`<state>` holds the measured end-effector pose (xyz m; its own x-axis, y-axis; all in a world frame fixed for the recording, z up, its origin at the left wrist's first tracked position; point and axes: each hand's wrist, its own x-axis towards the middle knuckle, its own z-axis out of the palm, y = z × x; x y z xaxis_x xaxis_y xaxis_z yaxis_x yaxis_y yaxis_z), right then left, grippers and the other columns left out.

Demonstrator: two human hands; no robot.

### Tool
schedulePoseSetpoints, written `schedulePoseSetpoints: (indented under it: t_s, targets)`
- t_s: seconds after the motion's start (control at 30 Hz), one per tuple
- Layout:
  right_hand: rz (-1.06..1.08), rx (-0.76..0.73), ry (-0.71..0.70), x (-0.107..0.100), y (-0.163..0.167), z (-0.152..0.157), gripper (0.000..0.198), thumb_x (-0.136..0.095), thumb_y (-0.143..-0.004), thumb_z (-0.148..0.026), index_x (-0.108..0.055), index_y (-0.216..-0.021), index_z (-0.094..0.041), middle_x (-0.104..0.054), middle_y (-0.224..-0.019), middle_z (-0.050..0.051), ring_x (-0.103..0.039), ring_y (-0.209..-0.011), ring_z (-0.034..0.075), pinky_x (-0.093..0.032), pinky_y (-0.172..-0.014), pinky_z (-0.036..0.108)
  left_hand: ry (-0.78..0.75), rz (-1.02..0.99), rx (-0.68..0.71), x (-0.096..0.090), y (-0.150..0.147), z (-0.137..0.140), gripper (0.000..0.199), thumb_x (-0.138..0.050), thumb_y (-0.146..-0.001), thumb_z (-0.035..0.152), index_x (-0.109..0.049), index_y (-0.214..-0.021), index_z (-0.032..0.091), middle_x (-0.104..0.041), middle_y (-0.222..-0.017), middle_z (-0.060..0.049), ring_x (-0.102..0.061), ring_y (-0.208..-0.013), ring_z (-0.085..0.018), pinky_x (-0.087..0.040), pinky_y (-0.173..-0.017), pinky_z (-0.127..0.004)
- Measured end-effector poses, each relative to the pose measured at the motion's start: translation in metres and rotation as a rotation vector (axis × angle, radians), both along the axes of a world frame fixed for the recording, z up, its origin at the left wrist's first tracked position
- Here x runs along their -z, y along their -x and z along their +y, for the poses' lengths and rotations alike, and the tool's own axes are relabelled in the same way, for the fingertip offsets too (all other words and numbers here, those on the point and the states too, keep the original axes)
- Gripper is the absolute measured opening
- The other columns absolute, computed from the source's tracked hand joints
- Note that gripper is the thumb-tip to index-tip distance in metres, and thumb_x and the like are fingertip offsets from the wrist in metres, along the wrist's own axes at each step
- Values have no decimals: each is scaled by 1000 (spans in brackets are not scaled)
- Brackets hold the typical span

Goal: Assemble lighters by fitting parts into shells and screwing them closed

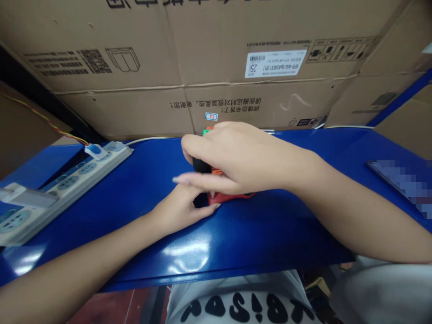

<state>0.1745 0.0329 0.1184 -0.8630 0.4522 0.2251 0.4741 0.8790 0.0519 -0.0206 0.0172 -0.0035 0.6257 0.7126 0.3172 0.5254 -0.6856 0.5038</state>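
Note:
A red and orange plastic object [232, 198] rests on the blue table, mostly covered by my hands, so I cannot make out its kind. My left hand [180, 207] is closed at its left end, thumb along the near red edge and the other fingers largely hidden. Over the object reaches my right hand [232, 157], its index finger curled and its thumb stretched left. Between that finger and thumb shows a black piece [201, 166], which the right hand grips. A small green bit [204, 132] peeks out at the far side.
A white power strip [84, 180] with a blue-white plug [96, 151] and a white adapter [30, 197] lies at left. Cardboard [216, 67] stands along the back. A dark flat device [401, 184], partly pixelated, lies at right. The blue table's [236, 238] front edge meets my body.

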Motion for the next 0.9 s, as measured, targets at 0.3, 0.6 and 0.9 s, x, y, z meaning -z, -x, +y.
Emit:
schedulePoseSetpoints:
  t_s: [0.3,0.6,0.9]
  targets:
    - [111,103,-54,-19,-24,8,20,-41,-99,-28,-57,-91,-17,-58,-75,1,-45,-63,12,-28,-60,29,97,8,-12,-8,0,0,17,-74,-89,32,-63,-88,19,-65,-80,2,-57,-67,-13,-45,-64,-25]
    - [-28,235,16,-31,-40,12,23,-48,-98,-30,-55,-78,-21,-57,-67,1,-38,-57,13,-26,-59,33,85,62,22,-13,2,2,9,-54,-98,22,-61,-94,18,-64,-86,-1,-61,-74,-13,-48,-69,-25]
    - [-141,301,109,-23,-41,16,28,-46,-97,-37,-61,-80,-19,-62,-73,5,-42,-57,14,-23,-57,32,-316,535,90,-16,3,2,26,-37,-105,28,-60,-99,16,-63,-101,-11,-60,-84,-25,-50,-72,-38]
